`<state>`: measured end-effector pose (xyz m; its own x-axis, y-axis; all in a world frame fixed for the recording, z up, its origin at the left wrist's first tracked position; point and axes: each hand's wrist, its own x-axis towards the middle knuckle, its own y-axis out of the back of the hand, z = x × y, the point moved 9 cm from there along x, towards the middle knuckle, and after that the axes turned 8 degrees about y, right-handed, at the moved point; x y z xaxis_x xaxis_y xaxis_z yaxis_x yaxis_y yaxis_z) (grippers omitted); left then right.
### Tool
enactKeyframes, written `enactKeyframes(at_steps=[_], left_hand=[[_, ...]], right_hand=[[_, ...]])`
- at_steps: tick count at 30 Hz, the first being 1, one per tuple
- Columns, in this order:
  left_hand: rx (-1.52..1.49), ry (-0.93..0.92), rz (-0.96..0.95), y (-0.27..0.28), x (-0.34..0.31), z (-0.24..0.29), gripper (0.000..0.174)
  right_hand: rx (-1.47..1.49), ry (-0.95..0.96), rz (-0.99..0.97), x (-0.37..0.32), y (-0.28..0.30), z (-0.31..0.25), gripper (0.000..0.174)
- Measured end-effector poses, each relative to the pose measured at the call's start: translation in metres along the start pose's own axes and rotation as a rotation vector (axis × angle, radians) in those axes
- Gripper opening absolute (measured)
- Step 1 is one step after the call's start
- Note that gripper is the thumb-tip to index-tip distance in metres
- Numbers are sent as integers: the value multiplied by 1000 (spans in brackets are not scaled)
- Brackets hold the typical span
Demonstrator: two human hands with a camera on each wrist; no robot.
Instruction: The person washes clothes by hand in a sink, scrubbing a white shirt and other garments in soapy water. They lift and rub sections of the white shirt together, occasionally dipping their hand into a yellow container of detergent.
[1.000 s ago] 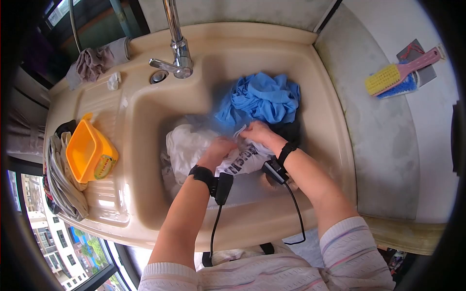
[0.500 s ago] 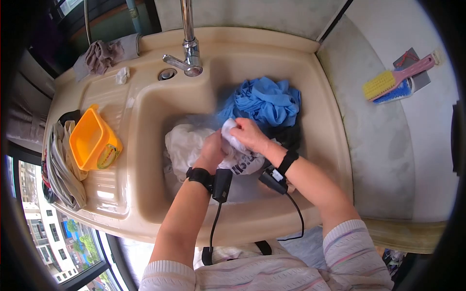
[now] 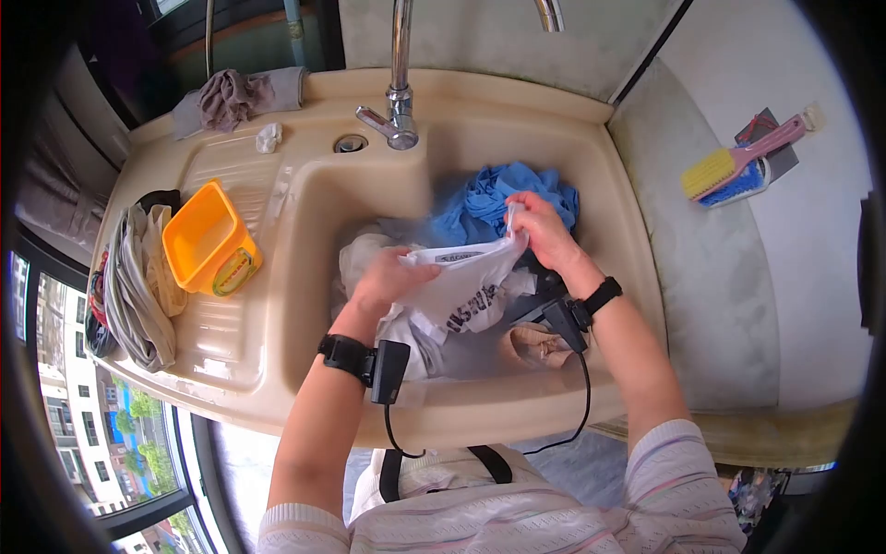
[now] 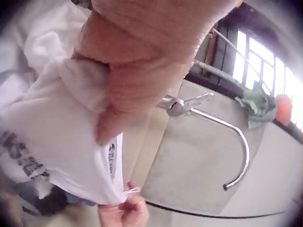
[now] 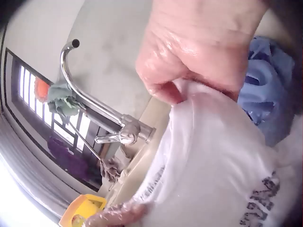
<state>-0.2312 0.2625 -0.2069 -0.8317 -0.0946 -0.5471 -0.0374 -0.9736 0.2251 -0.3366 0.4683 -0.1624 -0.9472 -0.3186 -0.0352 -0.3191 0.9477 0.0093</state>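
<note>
A wet white T-shirt (image 3: 472, 284) with black lettering is held stretched above the sink basin (image 3: 624, 268). My left hand (image 3: 386, 279) grips its neckline on the left, thumb laid over the edge. At the other end of the neckline, my right hand (image 3: 546, 231) pinches the fabric, as the right wrist view also shows close up. A dark print shows inside the collar between the hands. Behind the right hand lies a bunched blue garment (image 3: 475, 198). More pale cloth (image 3: 365, 254) sits in the basin under and beside the left hand.
A chrome faucet (image 3: 400, 115) rises behind the basin. On the left drainboard are a yellow tub (image 3: 205, 242) and a pile of garments (image 3: 138, 286). Brushes (image 3: 729, 175) hang on the right wall. A peach-coloured item (image 3: 540, 346) lies at the basin's front.
The hands, close together over the soapy cloth before, have moved apart and lifted the white T-shirt, spreading its neckline. The head view has shifted, so the sink sits farther right and lower.
</note>
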Motion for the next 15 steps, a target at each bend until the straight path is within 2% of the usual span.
enactKeyframes(at_steps=[1,2,3,5,9,11,12,13,15], left_hand=[[-194,-4,-13,5,-2,-1,74],[-358,-68,-73,4,-1,1,75],[-360,-71,-68,6,-9,7,75],[-470,-133,37,19,-23,22,69],[-664,-174,36,11,-5,2,62],[-863,-127,17,-2,2,-7,52],[-925,-101,118,-3,-11,-3,40],[-929,-103,118,-5,-6,-6,40],[-1094,-67,54,-16,9,-21,31]], right_hand=[[102,-103,-102,-11,-15,2,23],[4,-123,-228,-18,-28,5,22],[-22,-175,-339,-33,-49,4,22],[-325,-130,-703,-69,-90,-7,22],[-357,-40,-694,-60,-93,-9,19],[34,-83,-441,-35,-75,1,21],[108,-161,-350,-28,-71,11,25],[103,-161,-352,-23,-76,17,25],[-11,-112,-197,-13,-80,22,26]])
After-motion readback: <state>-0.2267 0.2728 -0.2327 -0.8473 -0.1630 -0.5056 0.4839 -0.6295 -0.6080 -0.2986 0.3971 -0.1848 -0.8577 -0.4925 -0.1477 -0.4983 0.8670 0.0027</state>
